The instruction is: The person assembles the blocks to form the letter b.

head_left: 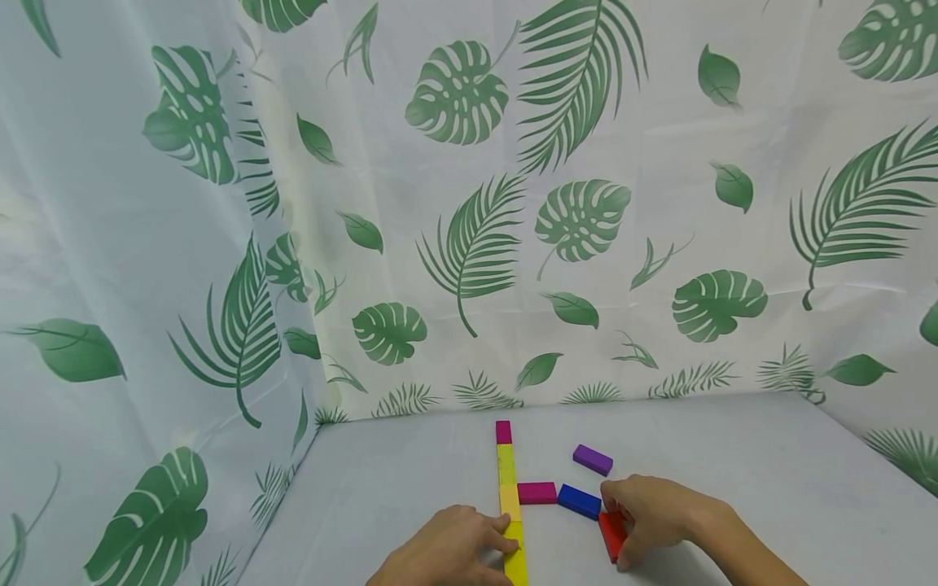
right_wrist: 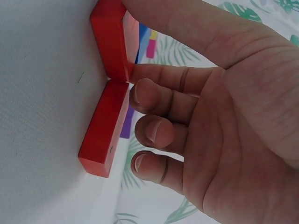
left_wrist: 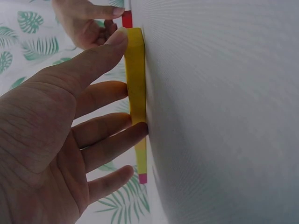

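Note:
At the near end of a straight row, my left hand (head_left: 454, 547) touches a yellow block (head_left: 516, 563) with thumb and fingers fairly extended. Farther along come an orange-yellow block (head_left: 510, 503), a lime-yellow block (head_left: 506, 465) and a magenta block (head_left: 503, 432). My right hand (head_left: 655, 517) pinches a red block (head_left: 612, 535) between thumb and index finger, close to the corner of a blue block (head_left: 580, 501). A second red block (right_wrist: 103, 133) lies end to end with it at an angle in the right wrist view; the hand hides it in the head view.
Another magenta block (head_left: 537, 493) joins the row's right side and leads to the blue one. Behind the right hand lies a purple block (head_left: 593, 460). A leaf-printed curtain (head_left: 469, 203) borders the white table (head_left: 410, 456) at the back and sides.

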Demonstrator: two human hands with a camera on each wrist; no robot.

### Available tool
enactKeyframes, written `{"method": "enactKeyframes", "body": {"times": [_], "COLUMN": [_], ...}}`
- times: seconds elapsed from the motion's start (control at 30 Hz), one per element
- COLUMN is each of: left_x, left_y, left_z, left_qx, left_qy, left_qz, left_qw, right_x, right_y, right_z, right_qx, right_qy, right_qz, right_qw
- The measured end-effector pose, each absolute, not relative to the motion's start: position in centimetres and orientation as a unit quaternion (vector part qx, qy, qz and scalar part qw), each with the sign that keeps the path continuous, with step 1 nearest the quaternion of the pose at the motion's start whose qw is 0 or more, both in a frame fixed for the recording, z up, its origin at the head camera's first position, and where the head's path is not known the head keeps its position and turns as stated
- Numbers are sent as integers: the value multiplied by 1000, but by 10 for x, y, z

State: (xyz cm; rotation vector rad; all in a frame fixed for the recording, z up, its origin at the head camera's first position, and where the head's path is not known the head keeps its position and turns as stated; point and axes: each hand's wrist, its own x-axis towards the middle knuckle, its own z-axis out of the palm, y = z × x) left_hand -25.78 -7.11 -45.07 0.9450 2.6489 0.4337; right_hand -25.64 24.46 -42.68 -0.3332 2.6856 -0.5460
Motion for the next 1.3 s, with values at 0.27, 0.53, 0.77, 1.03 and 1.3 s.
{"method": "enactKeyframes", "body": {"times": [0.27, 0.53, 0.77, 1.03, 1.3], "left_x": [-258, -258, -258, -259, -259], "left_y": [-70, -71, -72, -72, -72], "left_z": [-452, -452, -453, -454, -452], "left_qx": [322, 328, 335, 339, 334], "left_qy": [924, 922, 920, 919, 920], "left_qz": [145, 142, 143, 144, 145], "left_qw": [148, 147, 142, 142, 142], "right_x": [-255, -256, -255, -255, -256], "right_y": [246, 247, 247, 247, 246], "right_z": [-427, -427, -426, -426, -427], "right_qx": [-124, -133, -135, -131, -126], "right_qy": [956, 955, 953, 956, 955], "right_qz": [-190, -191, -197, -189, -192], "right_qw": [184, 182, 187, 185, 190]}}
